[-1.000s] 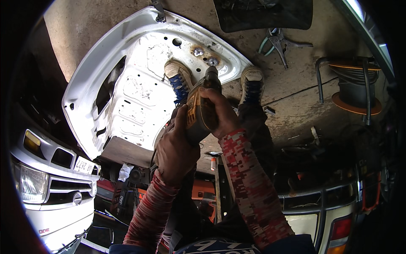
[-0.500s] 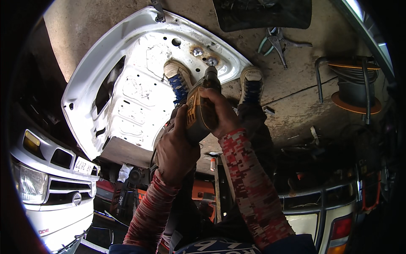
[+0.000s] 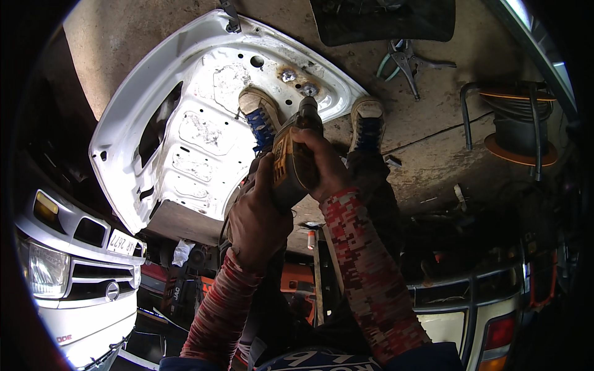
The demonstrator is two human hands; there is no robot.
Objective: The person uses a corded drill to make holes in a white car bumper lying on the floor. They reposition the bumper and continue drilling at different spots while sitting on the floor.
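Both of my hands are closed on a power drill (image 3: pixel 293 162) with a dark and yellow body. My left hand (image 3: pixel 258 216) grips its rear part, and my right hand (image 3: pixel 327 166) wraps round its right side. The drill's front end reaches a bare, scorched metal spot (image 3: pixel 309 90) on a white car panel (image 3: pixel 204 133) lying on the floor; whether the bit touches cannot be made out. A second scorched spot (image 3: pixel 288 75) lies just left of it. My left shoe (image 3: pixel 260 117) stands on the panel, and my right shoe (image 3: pixel 368 123) is beside its right corner.
Locking pliers (image 3: pixel 405 65) lie beyond the panel at right, below a dark tray-like piece (image 3: pixel 383 31). A cable reel (image 3: pixel 520 127) stands far right. A white vehicle front (image 3: pixel 80 278) is at lower left, and a vehicle's tail light (image 3: pixel 500 334) at lower right.
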